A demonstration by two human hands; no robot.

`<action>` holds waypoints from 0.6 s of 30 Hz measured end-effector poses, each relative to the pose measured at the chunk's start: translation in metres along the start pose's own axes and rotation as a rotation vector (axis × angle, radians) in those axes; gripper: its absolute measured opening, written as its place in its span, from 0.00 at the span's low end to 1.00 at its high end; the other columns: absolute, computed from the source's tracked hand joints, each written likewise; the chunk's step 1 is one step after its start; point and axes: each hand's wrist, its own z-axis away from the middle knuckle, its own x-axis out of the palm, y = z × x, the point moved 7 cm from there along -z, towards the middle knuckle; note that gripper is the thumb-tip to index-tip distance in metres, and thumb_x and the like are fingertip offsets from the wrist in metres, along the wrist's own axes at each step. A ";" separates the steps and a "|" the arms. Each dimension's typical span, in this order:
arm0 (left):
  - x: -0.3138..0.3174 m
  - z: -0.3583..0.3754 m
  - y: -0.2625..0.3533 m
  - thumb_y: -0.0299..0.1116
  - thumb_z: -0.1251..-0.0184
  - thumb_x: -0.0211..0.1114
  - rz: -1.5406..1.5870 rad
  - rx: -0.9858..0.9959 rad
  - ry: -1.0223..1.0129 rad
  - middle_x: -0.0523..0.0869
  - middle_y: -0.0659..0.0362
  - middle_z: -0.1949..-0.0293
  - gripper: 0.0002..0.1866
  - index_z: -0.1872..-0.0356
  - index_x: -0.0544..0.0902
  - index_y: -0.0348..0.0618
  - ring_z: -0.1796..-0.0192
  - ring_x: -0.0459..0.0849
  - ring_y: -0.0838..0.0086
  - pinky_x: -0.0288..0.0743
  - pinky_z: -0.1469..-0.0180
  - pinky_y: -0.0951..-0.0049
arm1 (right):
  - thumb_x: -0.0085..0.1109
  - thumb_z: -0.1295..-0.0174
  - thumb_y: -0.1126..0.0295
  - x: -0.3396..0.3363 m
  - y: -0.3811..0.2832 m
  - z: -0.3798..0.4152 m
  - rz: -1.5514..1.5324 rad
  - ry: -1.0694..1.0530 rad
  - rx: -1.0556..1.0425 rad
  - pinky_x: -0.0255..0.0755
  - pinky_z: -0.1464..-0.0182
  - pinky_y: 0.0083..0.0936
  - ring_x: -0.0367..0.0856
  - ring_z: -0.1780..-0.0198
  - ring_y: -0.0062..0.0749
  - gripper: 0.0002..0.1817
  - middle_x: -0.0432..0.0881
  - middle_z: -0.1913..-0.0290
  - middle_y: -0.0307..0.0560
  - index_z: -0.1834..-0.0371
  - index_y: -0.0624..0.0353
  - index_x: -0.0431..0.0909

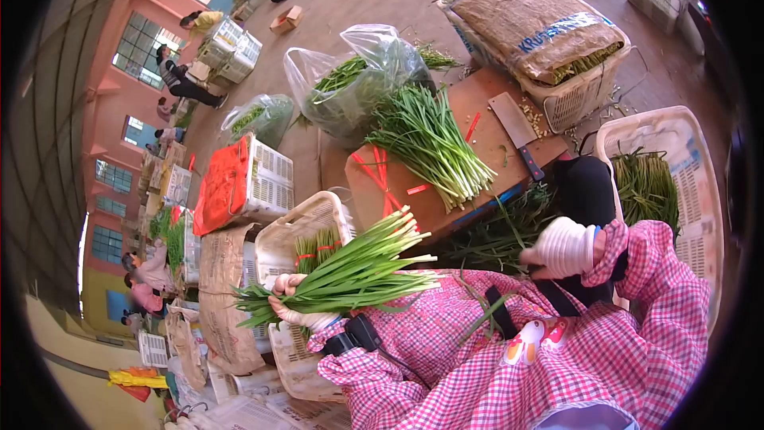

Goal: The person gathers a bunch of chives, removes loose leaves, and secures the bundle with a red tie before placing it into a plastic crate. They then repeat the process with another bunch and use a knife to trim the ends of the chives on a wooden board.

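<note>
Head view: left hand [290,299], lower left of centre, closed round greens [350,275]; right hand [559,250], lower right, fingers blurred, grip unclear.

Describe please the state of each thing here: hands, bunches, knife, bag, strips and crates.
Left hand, closed around held bunch
Held bunch, no tie visible
Right hand, fingers partly curled, grip unclear
Knife, lying flat, blade bare
Loose greens, no tie visible
Small bunches, tied
Red strips, lying loose
Large plastic bag, open, greens inside
Right crate, uncovered, holding greens
Sack-topped crate, covered
</note>
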 end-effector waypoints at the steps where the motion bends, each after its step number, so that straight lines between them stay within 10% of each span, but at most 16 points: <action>1: 0.002 0.001 0.001 0.34 0.36 0.60 0.000 -0.001 0.000 0.65 0.71 0.75 0.09 0.72 0.68 0.51 0.73 0.66 0.83 0.71 0.57 0.79 | 0.60 0.46 0.53 -0.017 -0.004 -0.005 -0.102 0.227 -0.071 0.74 0.73 0.41 0.79 0.78 0.47 0.14 0.77 0.82 0.49 0.64 0.49 0.79; 5: 0.025 0.011 -0.012 0.33 0.37 0.60 0.076 -0.095 -0.065 0.64 0.71 0.75 0.10 0.72 0.66 0.51 0.74 0.64 0.83 0.69 0.55 0.77 | 0.62 0.45 0.61 -0.075 -0.029 -0.029 -0.197 0.741 -0.187 0.75 0.74 0.35 0.80 0.78 0.43 0.11 0.79 0.79 0.46 0.61 0.48 0.80; 18: 0.055 0.024 -0.038 0.31 0.36 0.60 0.083 -0.248 -0.146 0.63 0.70 0.73 0.10 0.71 0.65 0.52 0.72 0.65 0.82 0.69 0.51 0.72 | 0.60 0.45 0.58 -0.058 -0.036 -0.108 -0.343 0.620 -0.092 0.73 0.68 0.42 0.81 0.73 0.49 0.12 0.79 0.78 0.51 0.63 0.51 0.78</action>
